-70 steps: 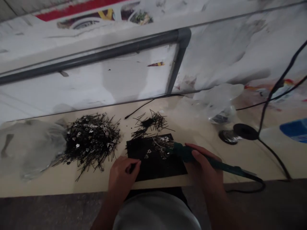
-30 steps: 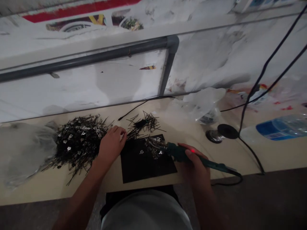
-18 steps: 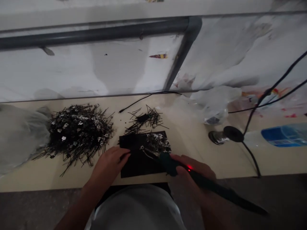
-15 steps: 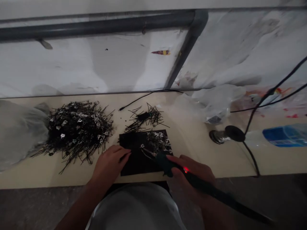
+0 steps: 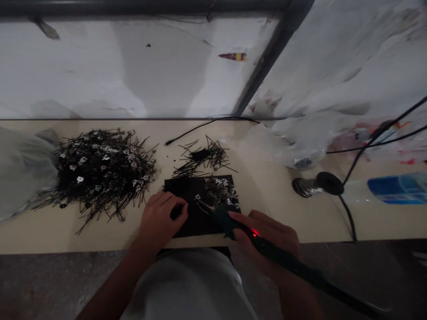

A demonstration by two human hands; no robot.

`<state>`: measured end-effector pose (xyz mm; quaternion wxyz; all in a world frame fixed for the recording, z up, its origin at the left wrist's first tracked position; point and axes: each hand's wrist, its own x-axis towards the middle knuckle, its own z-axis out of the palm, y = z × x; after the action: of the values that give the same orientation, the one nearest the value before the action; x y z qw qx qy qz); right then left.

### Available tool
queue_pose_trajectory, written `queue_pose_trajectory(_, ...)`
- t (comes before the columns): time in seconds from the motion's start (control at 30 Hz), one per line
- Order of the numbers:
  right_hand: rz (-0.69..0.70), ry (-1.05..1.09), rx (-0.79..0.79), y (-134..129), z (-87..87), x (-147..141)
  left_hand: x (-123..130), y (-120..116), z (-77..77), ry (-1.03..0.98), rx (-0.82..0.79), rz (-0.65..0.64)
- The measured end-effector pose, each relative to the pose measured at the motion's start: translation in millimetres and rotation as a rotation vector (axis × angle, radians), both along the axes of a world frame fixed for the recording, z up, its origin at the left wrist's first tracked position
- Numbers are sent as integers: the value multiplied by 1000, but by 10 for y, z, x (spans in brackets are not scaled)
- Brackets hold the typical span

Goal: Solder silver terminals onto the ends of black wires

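Note:
My right hand (image 5: 270, 235) is wrapped round a dark green soldering iron (image 5: 280, 258) with a red light. Its thin metal tip points left, close to a small silver piece (image 5: 198, 197) on the black mat (image 5: 191, 222). My left hand (image 5: 165, 218) is over the mat's left edge, thumb and finger pinched; whatever may be between them is too small and dark to make out. Small silver metal pieces (image 5: 222, 191) lie heaped on the mat's right part. Behind the mat is a loose bunch of short black wires (image 5: 203, 158).
A large pile of black wires with silver ends (image 5: 103, 169) lies left, beside a pale plastic bag (image 5: 23, 173). At the right are a solder spool (image 5: 328, 183), a clear bag (image 5: 293, 142), a blue-labelled package (image 5: 396, 189) and black cables (image 5: 350, 218). A thin cable (image 5: 200, 129) lies near the wall.
The camera view has shifted. My left hand has moved slightly right, its fingers more curled into a pinch. The iron remains in my right hand, its tip still near the small silver piece.

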<state>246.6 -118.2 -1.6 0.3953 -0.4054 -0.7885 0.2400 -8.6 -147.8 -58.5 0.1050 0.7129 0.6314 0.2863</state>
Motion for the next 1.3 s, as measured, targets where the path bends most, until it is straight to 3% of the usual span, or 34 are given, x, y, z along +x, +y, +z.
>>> queue_pose_trajectory(0.4, 20, -9, 3, -5, 4, -25, -6, 12, -5, -11, -1, 0)
queue_pose_trajectory(1.0, 40, -95, -26, -64, -126, 76, 3, 12, -32, -30, 7, 12)
queue_pose_trajectory(1.3, 49, -96, 41, -57, -23, 1, -6, 13, -31, -29, -18, 17)
